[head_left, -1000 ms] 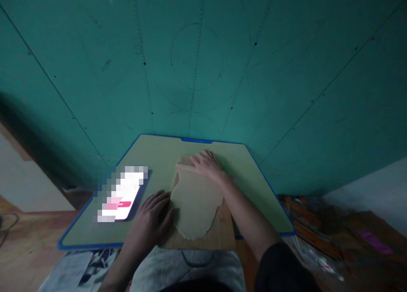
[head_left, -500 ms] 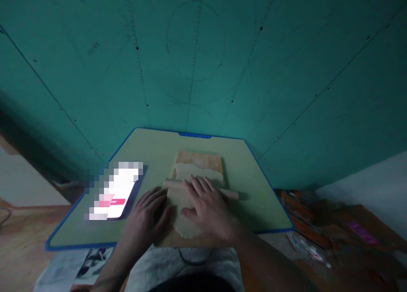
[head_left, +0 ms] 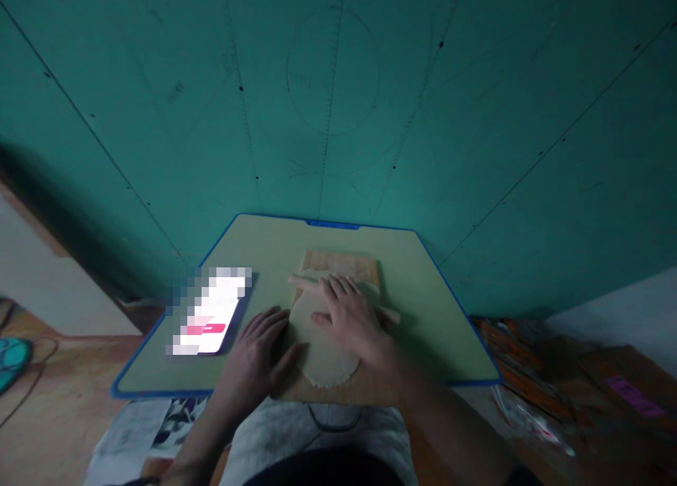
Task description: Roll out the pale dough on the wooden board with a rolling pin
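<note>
Green wall point(head_left: 338, 84) fills the top of the view, pencil circle and ruled lines on it. Pale table point(head_left: 434, 331) with blue edging stands up against it. Cardboard boxes point(head_left: 597, 380) on the floor to the right, dim, contents unreadable. Wooden board point(head_left: 341, 262) sits mid-table, near end sticking out past the table edge toward the person. Dough sheet point(head_left: 322, 348) lies flat on the board, bare wood showing at the far and near ends (outline is ragged, roughly oval). Phone point(head_left: 216, 313) lies on the table left of the board, screen lit, mostly pixelated. Left hand point(head_left: 264, 345): palm down at the board's left side, fingers bent, thumb spread away from them and at the dough's edge; not gripping anything. Right hand point(head_left: 349, 313): laid over the middle of the rolling pin point(head_left: 302, 283), fingers extended, thumb out to the side, not wrapped round it. Pin lies across the far half of the dough, slanted, left end farther from the person; both ends overhang the board.
</note>
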`<state>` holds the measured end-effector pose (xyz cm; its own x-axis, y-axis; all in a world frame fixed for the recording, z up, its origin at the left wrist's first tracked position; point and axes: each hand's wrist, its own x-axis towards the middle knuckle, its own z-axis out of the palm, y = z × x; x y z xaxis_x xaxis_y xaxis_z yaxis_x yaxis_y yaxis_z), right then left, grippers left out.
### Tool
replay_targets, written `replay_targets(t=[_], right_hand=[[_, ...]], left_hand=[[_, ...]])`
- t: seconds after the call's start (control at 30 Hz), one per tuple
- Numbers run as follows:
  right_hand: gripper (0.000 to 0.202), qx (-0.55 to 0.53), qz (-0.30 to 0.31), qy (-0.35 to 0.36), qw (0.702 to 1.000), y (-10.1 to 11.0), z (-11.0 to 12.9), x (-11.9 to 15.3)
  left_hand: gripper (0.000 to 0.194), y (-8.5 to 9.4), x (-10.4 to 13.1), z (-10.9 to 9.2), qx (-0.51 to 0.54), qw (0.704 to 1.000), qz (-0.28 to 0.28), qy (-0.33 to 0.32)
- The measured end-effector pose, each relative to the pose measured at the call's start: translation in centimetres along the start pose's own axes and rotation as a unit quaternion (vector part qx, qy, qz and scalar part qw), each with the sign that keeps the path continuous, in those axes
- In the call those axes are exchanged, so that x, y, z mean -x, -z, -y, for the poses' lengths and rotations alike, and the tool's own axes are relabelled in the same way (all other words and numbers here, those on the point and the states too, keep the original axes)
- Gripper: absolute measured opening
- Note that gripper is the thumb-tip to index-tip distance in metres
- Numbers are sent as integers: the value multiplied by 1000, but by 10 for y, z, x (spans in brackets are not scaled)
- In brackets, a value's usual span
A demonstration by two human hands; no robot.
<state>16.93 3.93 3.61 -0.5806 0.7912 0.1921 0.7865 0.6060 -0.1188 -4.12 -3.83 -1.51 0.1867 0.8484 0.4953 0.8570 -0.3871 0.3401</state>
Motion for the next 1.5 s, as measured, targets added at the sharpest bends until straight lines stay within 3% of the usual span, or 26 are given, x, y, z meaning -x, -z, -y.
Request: replay_targets(t=[0.13, 0.3, 0.47, 0.7, 0.87, 1.1, 1.23, 1.5], right_hand=[[55, -8, -11, 11, 1000, 2, 19, 36], [39, -20, -23, -7, 1000, 6, -10, 25], [22, -33, 3, -83, 996, 10, -40, 14], [27, -18, 17, -123, 992, 13, -49, 37], [29, -12, 41, -161, 986, 15, -53, 37], [26, -34, -2, -153, 988, 13, -50, 37], [25, -53, 17, -134, 989, 19, -46, 37], [42, -61, 43, -65, 995, 24, -38, -1]], left_hand=[[52, -3, 1, 2, 8, 1000, -2, 14], [54, -4, 1, 4, 11, 1000, 6, 11], [55, -6, 2, 7, -1, 1000, 0, 7], [53, -6, 1, 12, -7, 1000, 16, -19], [50, -4, 0, 13, -3, 1000, 24, -13], [47, 0, -3, 8, -13, 999, 22, -21], [47, -2, -2, 5, 3, 1000, 8, 12], [55, 1, -1, 2, 31, 997, 14, 67]])
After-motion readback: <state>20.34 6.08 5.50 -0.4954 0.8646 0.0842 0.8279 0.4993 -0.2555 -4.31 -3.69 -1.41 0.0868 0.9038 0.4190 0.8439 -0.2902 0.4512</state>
